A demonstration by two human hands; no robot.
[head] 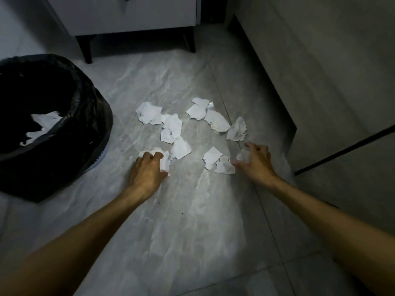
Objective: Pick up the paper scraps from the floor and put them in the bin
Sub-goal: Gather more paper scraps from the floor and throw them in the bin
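Torn white paper scraps [171,124] are gathered from a grey marbled tile floor [192,210].
A crumpled scrap [165,162] is gripped in the left hand [148,168], a smaller wad [243,155] in the right hand [255,161]; beyond, loose scraps are spread mid-floor, and the round black-bagged bin [85,124] is set at the left.

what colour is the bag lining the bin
Black: the glossy plastic bin bag, seen in the head view.

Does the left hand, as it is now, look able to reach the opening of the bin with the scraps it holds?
Probably yes. The left hand grips paper scraps, and the bin stands open close on its left; only bare floor lies between them.
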